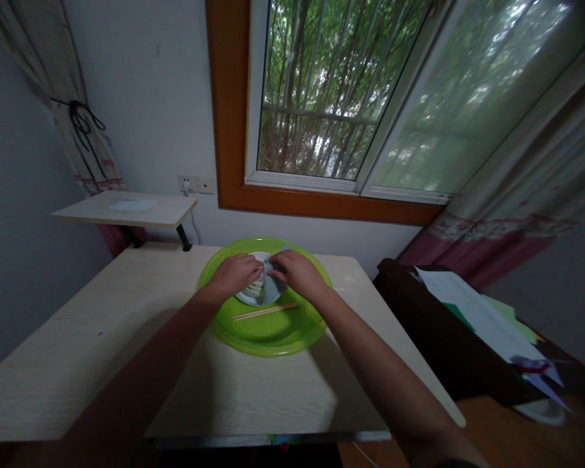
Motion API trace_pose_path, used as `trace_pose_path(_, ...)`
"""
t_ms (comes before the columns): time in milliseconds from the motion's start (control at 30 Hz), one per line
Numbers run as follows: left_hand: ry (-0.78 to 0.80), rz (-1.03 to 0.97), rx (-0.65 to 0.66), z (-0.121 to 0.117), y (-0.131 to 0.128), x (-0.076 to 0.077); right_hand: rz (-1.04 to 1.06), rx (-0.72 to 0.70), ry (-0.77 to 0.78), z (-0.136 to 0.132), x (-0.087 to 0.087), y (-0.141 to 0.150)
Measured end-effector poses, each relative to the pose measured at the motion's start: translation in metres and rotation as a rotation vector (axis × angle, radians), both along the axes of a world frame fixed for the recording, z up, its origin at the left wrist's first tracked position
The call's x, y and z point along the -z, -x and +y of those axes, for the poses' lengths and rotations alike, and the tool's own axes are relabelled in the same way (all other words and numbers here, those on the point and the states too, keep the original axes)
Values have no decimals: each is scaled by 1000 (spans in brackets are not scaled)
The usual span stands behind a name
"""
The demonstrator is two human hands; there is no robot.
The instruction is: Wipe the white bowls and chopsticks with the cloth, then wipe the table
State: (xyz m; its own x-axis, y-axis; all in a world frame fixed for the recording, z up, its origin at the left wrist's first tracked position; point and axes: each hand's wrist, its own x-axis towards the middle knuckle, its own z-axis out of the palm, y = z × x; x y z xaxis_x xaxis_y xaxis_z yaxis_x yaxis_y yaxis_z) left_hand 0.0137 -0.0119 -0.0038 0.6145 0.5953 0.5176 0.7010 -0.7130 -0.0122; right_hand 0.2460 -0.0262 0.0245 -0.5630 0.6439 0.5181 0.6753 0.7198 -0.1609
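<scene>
A round green tray stands on the table. Inside it sits a small stack of white dishes, bowl-like, partly covered by a grey-blue cloth. My right hand pinches this cloth at the right of the dishes. From the left, my left hand reaches over the top of the stack, its fingers curled at the upper white bowl; the exact contact is hard to make out. A pair of wooden chopsticks lies on the tray in front of the dishes, touched by neither hand.
The pale wooden table extends under both arms. A small raised shelf with a paper on it stands at the back left. Right of the table, a dark brown piece of furniture carries papers. Behind are a wall and a window.
</scene>
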Motion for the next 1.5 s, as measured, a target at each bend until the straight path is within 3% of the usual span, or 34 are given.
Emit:
trace_pose_path(167,-81,81,-2,-5,-2,-4,-130,96,-54,5,5,-4)
trace_pose_path(333,-51,109,-56,-7,-3,-8,-54,126,-10,12,10,-16)
trace_pose_path(500,-44,96,-237,-4,3,-14,185,215,132,24,23,-34)
trace_pose_path(600,-33,74,-346,-3,7,-16,405,348,209,32,31,-43)
trace_pose_path(733,8,15,-432,-2,9,-14,644,448,191,34,32,-46)
trace_pose_path(833,49,39,-365,-1,6,-10,664,387,38,27,24,-39)
trace_pose_path(933,59,83,-277,-1,2,-6,516,244,-78,19,13,-27)
trace_pose_path(1100,46,68,-252,-3,-1,-5,77,-34,-11,18,3,-3)
trace_pose_path(1233,76,58,-261,-5,0,-8,4,-16,42,24,3,8)
trace_pose_path(1500,55,27,-239,-6,0,-9,229,43,107,38,18,-15)
